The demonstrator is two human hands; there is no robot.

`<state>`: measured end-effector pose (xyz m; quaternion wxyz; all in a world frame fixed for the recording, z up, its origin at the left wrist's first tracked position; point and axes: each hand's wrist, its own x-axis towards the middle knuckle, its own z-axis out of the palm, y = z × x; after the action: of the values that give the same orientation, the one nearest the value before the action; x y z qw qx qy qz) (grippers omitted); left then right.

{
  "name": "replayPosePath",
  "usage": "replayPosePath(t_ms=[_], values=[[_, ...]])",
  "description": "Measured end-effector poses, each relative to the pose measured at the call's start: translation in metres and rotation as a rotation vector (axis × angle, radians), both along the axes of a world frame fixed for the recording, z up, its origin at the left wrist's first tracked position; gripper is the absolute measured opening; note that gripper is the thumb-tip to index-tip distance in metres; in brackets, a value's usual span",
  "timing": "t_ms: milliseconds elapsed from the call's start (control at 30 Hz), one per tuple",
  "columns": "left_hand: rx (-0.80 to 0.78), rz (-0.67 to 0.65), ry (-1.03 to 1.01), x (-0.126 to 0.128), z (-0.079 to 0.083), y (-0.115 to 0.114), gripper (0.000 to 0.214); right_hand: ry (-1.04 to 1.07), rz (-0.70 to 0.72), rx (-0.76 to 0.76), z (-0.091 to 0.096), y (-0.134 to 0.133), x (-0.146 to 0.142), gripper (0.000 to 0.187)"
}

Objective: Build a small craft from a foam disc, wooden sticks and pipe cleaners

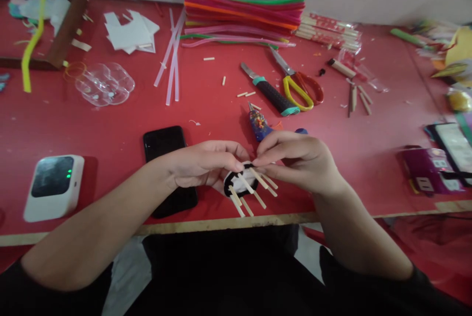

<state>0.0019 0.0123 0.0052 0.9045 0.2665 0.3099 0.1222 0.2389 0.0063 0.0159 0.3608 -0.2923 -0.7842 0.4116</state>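
Close to the table's front edge, my left hand [212, 163] grips a small round white piece [240, 183] with a black fuzzy rim. Several short pale wooden sticks [246, 183] stand out from it, pointing toward me. My right hand [298, 158] pinches at the far rim of the same piece, with thumb and forefinger close to the left thumb. Whether a small bit sits between the right fingertips is hidden. Just beyond my hands lies a blue glue gun [260, 126], its nozzle pointing away and its body partly covered by the right hand.
A black phone [165, 144] lies partly under my left wrist. Beyond are a utility knife [271, 92], scissors [298, 87], a pipe cleaner bundle [243, 14], pink strips [171, 60], a clear palette [105, 85] and white paper scraps [131, 31]. A white device [55, 188] stands left; a purple box [429, 171] right.
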Motion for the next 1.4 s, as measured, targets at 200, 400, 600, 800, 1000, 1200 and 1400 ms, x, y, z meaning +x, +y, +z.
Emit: replayPosePath(t_ms=[200,400,600,800,1000,1200,1400], values=[[0.048,0.0,0.019,0.001,-0.002,-0.001,0.026,0.088,-0.048,-0.17,-0.002,-0.004,-0.006,0.019],[0.047,0.084,-0.002,0.002,0.002,0.001,0.023,0.164,-0.214,-0.225,-0.001,-0.006,-0.007,0.017],[0.008,0.261,0.005,-0.003,-0.003,0.008,0.024,0.012,-0.736,0.019,-0.011,0.008,0.022,0.01],[-0.042,0.379,-0.16,-0.007,-0.004,0.012,0.035,-0.627,-0.585,0.139,-0.015,0.003,0.054,0.041],[-0.058,0.51,-0.203,-0.008,-0.006,0.01,0.031,-0.635,-0.614,0.288,-0.04,-0.01,0.058,0.034],[-0.034,0.537,-0.288,-0.011,-0.005,0.01,0.031,-0.542,-0.362,0.323,-0.037,-0.003,0.089,0.029],[0.01,0.506,-0.289,-0.012,-0.005,0.012,0.039,-0.536,-0.32,0.288,-0.033,0.005,0.149,0.029]])
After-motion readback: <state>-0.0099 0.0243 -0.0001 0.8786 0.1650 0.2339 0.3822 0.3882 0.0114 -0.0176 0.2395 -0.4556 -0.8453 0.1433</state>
